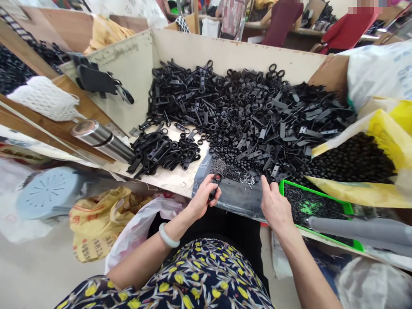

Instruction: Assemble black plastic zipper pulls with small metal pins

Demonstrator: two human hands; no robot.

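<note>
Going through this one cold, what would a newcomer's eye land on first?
Probably the big heap of black plastic parts spread across the pale-walled bin, with the person's left hand holding a small black piece in front of it. Next, likely the bright green tray beside the right hand, and the shiny metal flask lying at a slant on the left.

Yellow sack point(96, 227) with Chinese characters, "中国" among them, white sack point(378, 77) with unreadable print
</note>
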